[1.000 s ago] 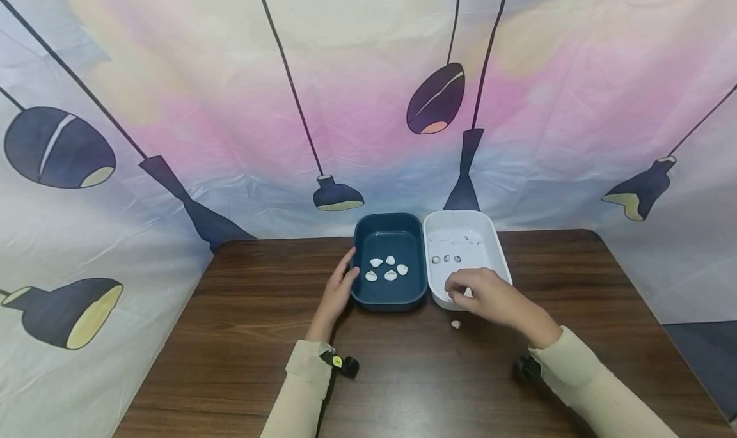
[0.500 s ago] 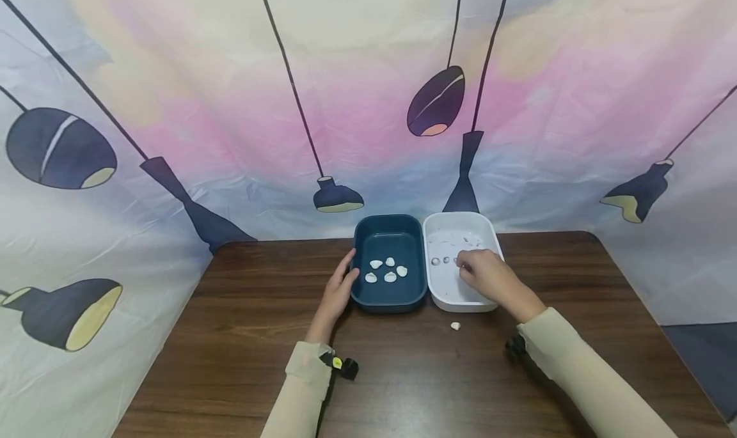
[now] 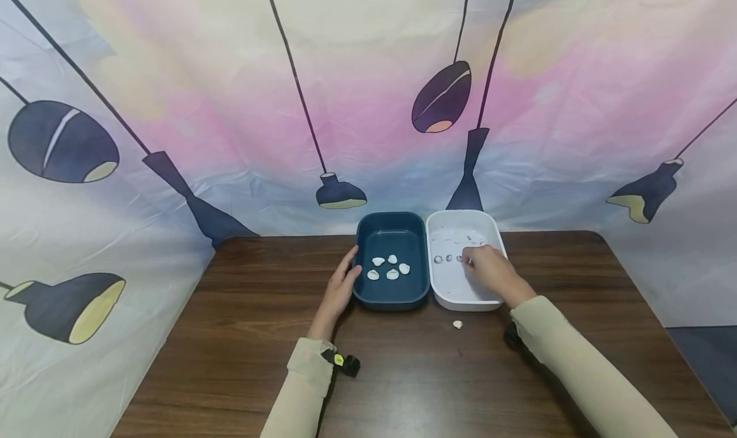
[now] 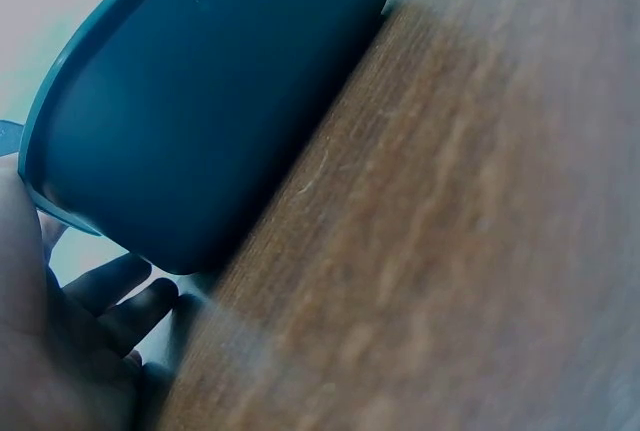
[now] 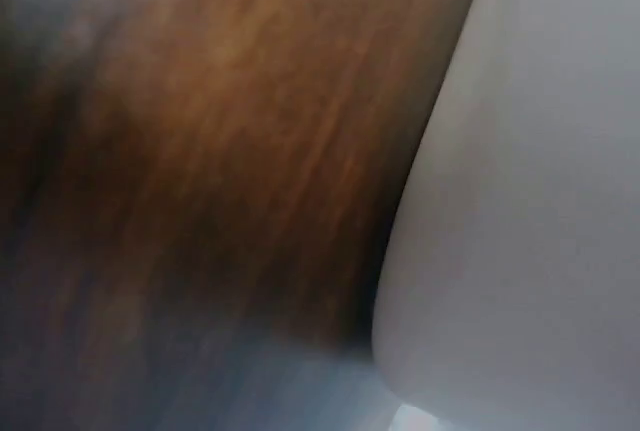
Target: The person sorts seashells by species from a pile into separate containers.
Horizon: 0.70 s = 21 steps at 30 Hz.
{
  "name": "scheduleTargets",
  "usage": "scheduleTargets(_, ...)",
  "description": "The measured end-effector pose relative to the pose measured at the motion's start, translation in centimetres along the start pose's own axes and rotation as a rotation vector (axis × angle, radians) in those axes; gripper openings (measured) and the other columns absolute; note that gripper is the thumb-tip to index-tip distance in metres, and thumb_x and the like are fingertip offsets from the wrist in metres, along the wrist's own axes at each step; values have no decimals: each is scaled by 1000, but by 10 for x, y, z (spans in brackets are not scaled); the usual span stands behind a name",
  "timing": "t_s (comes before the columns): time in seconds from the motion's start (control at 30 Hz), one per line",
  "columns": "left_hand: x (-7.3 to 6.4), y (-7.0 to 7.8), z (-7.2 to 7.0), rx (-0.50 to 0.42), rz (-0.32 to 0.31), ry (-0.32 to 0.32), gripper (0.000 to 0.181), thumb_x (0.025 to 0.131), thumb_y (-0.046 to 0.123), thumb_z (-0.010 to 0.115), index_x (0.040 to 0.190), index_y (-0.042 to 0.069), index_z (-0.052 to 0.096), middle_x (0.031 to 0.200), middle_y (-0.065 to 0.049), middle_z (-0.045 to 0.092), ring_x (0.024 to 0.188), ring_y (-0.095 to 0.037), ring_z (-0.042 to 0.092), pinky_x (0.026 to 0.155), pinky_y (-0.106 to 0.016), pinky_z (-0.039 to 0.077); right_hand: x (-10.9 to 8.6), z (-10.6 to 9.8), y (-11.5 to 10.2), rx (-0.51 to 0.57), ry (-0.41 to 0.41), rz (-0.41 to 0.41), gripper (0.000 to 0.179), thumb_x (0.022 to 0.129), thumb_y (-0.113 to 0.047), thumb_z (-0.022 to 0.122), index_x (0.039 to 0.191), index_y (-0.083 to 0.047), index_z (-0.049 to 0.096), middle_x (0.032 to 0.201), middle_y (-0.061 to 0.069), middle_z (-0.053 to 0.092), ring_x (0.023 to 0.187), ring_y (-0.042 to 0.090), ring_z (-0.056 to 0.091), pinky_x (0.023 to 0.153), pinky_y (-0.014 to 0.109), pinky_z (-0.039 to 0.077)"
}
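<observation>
My left hand (image 3: 338, 288) rests against the left side of a dark blue tray (image 3: 391, 295), thumb at the rim, fingers along the outer wall. In the left wrist view, its fingers (image 4: 140, 313) lie beside the tray's outside. Several white seashells (image 3: 392, 274) lie in this tray. My right hand (image 3: 492, 272) reaches down into the white tray (image 3: 455, 295), fingers bent toward the floor beside a row of small darker shells (image 3: 449, 258). The hand partly covers the rightmost visible shell; its fingertips and anything between them are hidden. The right wrist view shows only the white tray's outer wall and wood.
Both trays stand side by side at the back of the brown wooden table (image 3: 403, 374), close to a printed cloth backdrop (image 3: 242, 118). One small whitish shell (image 3: 457, 325) lies on the table in front of the white tray. Dark specks mark the white tray's far floor.
My right hand has moved from the white tray's front edge farther back and slightly right, beside the row of shells. The left hand has stayed against the blue tray.
</observation>
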<state>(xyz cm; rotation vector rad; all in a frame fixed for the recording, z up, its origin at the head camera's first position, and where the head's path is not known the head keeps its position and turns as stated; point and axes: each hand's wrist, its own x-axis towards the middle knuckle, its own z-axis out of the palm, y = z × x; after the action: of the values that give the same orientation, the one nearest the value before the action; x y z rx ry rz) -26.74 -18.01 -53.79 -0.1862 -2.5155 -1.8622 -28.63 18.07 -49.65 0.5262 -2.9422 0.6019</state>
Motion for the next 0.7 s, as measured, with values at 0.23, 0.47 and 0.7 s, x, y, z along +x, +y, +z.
scheduleTargets(0.23, 0, 0, 0, 2, -8, -3, 54, 113, 32, 49, 165, 22, 39, 171, -5, 33, 159, -32, 25, 125, -62, 20, 4, 5, -1, -39, -25, 13, 24, 95, -1, 68, 74, -11, 61, 70, 2, 61, 64, 20, 52, 61, 37, 46)
scheduleTargets(0.47, 1, 0, 1, 0, 0, 0, 53, 113, 29, 49, 165, 21, 39, 171, -5, 34, 159, -32, 26, 125, -61, 22, 3, 3, -4, -97, -42, 25, 16, 95, -3, 68, 80, -7, 63, 74, 7, 66, 65, 23, 59, 62, 42, 52)
scheduleTargets(0.7, 0, 0, 0, 5, -8, 4, 54, 112, 29, 50, 165, 20, 40, 171, -8, 34, 158, -34, 26, 124, -63, 22, 1, -1, -6, -104, -94, 83, 6, 93, -5, 65, 88, -2, 65, 77, 10, 65, 68, 26, 60, 65, 46, 53)
